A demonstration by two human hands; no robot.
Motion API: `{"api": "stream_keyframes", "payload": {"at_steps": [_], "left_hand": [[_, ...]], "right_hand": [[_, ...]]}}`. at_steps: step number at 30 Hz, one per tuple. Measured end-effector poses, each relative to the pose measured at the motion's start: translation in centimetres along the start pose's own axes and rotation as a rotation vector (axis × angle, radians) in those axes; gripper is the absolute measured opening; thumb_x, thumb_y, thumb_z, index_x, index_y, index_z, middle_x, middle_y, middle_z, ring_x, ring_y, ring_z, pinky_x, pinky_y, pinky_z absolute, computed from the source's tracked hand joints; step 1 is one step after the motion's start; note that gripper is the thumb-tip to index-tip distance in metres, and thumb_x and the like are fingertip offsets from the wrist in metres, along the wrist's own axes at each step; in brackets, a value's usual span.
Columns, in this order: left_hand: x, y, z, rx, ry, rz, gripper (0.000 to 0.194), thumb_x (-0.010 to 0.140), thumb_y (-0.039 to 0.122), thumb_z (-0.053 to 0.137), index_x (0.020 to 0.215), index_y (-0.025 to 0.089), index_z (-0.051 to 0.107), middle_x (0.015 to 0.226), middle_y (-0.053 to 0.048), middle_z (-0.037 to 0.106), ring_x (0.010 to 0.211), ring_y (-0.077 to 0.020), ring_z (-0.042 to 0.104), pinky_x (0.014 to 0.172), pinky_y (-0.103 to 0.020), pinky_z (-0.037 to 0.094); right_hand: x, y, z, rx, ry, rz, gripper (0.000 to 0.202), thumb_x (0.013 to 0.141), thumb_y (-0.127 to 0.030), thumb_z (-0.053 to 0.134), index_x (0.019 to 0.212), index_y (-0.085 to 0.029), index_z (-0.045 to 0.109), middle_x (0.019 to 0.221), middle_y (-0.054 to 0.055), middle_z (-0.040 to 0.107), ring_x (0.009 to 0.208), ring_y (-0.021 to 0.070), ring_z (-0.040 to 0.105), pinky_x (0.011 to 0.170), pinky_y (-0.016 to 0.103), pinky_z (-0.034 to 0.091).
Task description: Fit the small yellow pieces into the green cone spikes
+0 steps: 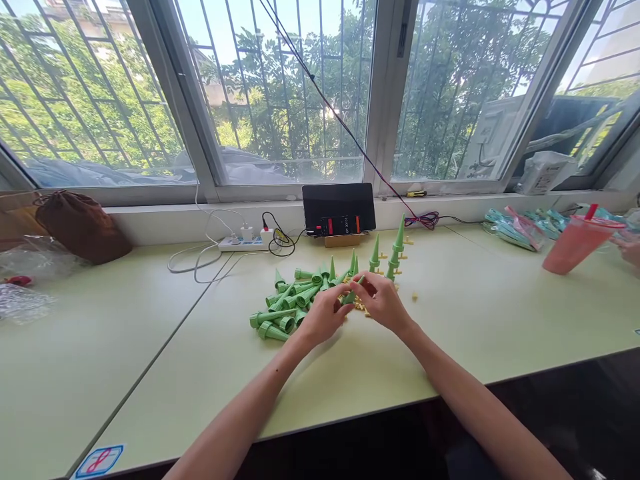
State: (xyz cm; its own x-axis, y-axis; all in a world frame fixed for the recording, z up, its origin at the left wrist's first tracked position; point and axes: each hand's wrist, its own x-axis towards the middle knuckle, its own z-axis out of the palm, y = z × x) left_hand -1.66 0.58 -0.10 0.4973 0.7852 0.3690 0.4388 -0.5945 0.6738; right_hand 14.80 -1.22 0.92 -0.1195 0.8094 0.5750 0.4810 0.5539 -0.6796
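Close together over the table, my left hand and my right hand are both closed on one green plastic watering spike. My fingers cover much of it, and whether a small yellow valve is also pinched there is hidden. To the left lies a heap of loose green spikes, some with their hollow ends facing me. Small yellow valves are scattered under and behind my hands. Just beyond my right hand, green spikes with yellow valves in their sides stand upright, nested in a tall stack and a shorter stack.
A tablet with a phone before it leans by the window. Left of it are a power strip and cables. A brown bag sits far left; a pink cup and another person's hand are at right.
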Motion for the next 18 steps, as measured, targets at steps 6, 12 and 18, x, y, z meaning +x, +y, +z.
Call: {"api": "stream_keyframes", "payload": {"at_steps": [6,12,18], "left_hand": [[0.1,-0.2,0.0,-0.024,0.126,0.035,0.024,0.084,0.028,0.057,0.106,0.019,0.057,0.106,-0.006,0.064,0.056,-0.0076,0.053,0.056,-0.022,0.047],[0.2,-0.4,-0.1,-0.006,0.229,0.029,0.017,0.087,0.026,0.051,0.101,0.019,0.057,0.100,-0.004,0.063,0.053,-0.0068,0.049,0.055,-0.023,0.045],[0.0,-0.4,0.2,0.075,0.172,0.107,0.013,0.089,0.022,0.047,0.091,0.018,0.059,0.090,-0.003,0.062,0.056,-0.0081,0.048,0.056,-0.022,0.041]], "right_hand": [[0.1,0.5,-0.3,-0.039,0.135,0.012,0.029,0.094,-0.041,0.045,0.081,-0.018,0.058,0.063,0.000,0.053,0.055,0.0129,0.045,0.054,0.025,0.037],[0.5,1.9,-1.5,-0.168,0.322,0.008,0.028,0.095,-0.040,0.043,0.081,-0.018,0.055,0.063,0.000,0.051,0.055,0.0135,0.044,0.056,0.026,0.037],[0.9,3.1,-2.2,-0.290,0.322,0.000,0.028,0.095,-0.037,0.043,0.077,-0.018,0.054,0.064,0.000,0.050,0.056,0.0138,0.043,0.057,0.026,0.035]]}}
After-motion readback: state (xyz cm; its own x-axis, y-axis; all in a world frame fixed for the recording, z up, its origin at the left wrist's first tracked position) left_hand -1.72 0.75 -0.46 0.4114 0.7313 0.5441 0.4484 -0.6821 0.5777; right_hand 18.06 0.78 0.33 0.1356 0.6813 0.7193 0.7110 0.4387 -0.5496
